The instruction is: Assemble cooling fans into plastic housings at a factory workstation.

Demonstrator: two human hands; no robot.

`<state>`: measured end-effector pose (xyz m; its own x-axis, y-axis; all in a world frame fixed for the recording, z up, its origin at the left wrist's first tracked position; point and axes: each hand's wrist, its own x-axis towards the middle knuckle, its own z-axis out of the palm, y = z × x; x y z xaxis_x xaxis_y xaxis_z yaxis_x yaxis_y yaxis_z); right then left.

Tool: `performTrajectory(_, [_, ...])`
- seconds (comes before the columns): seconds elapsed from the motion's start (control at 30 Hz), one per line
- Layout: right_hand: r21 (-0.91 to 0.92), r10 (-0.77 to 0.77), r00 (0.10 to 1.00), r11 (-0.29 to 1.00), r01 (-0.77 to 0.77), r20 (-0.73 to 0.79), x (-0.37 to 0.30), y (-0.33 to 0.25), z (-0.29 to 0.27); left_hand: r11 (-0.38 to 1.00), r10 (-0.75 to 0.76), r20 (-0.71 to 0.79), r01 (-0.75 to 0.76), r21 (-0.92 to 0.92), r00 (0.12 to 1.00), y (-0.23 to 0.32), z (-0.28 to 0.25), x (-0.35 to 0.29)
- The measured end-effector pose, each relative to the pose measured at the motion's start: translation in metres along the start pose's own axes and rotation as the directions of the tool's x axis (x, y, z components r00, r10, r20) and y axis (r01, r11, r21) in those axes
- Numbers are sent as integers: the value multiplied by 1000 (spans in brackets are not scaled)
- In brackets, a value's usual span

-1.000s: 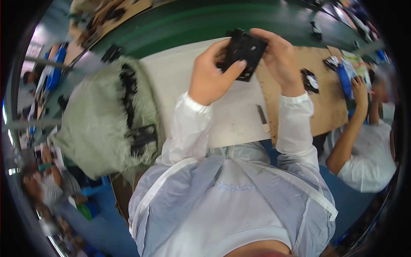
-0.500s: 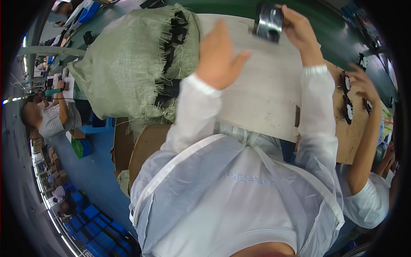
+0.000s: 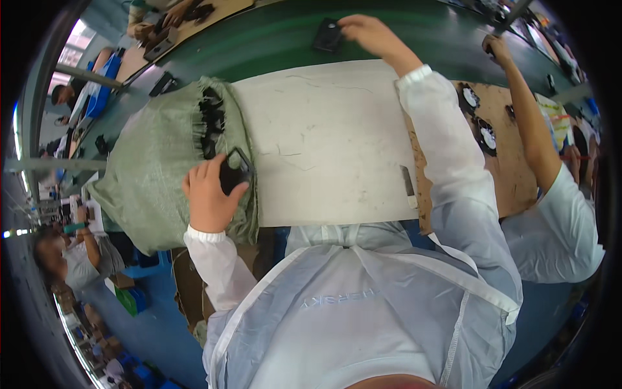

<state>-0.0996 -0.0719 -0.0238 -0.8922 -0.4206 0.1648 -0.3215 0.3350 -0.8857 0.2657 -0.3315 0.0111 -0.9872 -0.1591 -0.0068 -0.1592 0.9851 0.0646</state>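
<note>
One black block [image 3: 328,35] is out at the far green surface [image 3: 272,47], my right hand's [image 3: 374,37] grip unclear; my left hand [image 3: 211,200] clasps a second block [image 3: 233,174], not yet clear of the left sack [image 3: 155,162].

Blue flooring [image 3: 155,324] extends beneath the white worktable [image 3: 337,142], which adjoins a long green bench surface [image 3: 265,48], while a bright window [image 3: 78,37] and a grey metal rail [image 3: 58,165] occupy the left side.

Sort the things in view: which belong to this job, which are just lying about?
Apparently in the job:
glossy black part in the left hand
flat black part at the right hand
green sack

Apparently lying about:
thin dark item on the white board
black-and-white parts on the brown board
</note>
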Motion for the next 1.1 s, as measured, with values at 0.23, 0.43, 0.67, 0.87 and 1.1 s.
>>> performTrajectory(0.23, [308, -273, 852, 941, 140, 446, -190, -62, -11, 576, 118, -412, -401, -713, 903, 166, 7, 84])
performTrajectory(0.43, [771, 280, 876, 620, 147, -392, -262, -20, -69, 199, 507, -301, -450, -871, 807, 289, 16, 141])
performTrajectory(0.67, [818, 358, 749, 391, 422, -558, -336, -9, -113, 695, 409, -107, -386, -607, 906, 396, 111, 195])
performTrajectory(0.87, [892, 183, 874, 51, 449, -451, -349, -13, -117, 844, 302, -360, -423, -330, 883, 424, 143, 213])
performTrajectory(1.1, [901, -51, 922, -240, 361, -383, -339, -20, -100, 774, 290, -708, -593, -222, 644, 397, 127, 221])
